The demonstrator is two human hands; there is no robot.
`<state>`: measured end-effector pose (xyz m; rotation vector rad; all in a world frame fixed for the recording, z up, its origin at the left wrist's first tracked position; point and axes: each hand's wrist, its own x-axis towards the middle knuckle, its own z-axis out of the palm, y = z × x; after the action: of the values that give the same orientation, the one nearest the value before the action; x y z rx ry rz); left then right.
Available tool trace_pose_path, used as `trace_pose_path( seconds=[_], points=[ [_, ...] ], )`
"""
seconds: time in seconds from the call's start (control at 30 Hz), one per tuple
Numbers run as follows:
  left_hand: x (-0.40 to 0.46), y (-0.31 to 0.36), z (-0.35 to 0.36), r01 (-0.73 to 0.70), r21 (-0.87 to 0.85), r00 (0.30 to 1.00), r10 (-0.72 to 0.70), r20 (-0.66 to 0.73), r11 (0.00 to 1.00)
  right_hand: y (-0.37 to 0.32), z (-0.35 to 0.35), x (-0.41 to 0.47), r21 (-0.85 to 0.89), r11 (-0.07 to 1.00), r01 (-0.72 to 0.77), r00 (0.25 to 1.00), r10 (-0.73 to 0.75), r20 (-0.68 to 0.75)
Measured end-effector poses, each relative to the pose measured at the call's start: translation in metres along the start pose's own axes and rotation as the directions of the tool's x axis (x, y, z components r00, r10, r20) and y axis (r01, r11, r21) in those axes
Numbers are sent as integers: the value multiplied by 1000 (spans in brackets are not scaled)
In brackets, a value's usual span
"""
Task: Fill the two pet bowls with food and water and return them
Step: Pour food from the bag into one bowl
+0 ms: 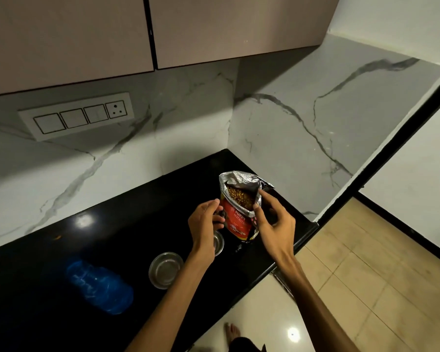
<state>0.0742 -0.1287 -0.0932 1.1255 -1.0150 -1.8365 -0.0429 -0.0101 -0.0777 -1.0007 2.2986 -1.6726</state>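
— Both arms reach in. Counter (117, 224), far right corner: bag (239, 214) upright, mouth open.
— Hands?
— Left hand (205, 223) grips its side; right hand (274, 221) pinches the rim.
— Bowls?
— Bowl (165, 270) near the front edge, second bowl (219, 242) beside the bag.
— Soft foil, likely light: hold it mid-body.

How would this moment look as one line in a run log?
stage: opening food bag | left hand: holds bag | right hand: pinches rim | bowls: empty, on counter

A home kitchen: a glossy black countertop (127, 224) at six o'clock, marble-veined backsplash (112, 158) with a switch panel (76, 115) at ten, pinkish wall cabinets (87, 34) at twelve, beige floor tiles (366, 262) at four.
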Motion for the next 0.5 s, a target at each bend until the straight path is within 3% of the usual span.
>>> trace_pose_path(
  seconds=[0.27, 0.5],
  points=[
    [20, -40, -4, 104, 101, 992, -111, 59, 989, 47, -22, 19, 208, 957, -200, 979, 191, 65],
    [44, -67, 6, 147, 171, 985, -159, 59, 974, 73, -39, 66, 277, 939, -204, 977, 176, 124]
  ],
)
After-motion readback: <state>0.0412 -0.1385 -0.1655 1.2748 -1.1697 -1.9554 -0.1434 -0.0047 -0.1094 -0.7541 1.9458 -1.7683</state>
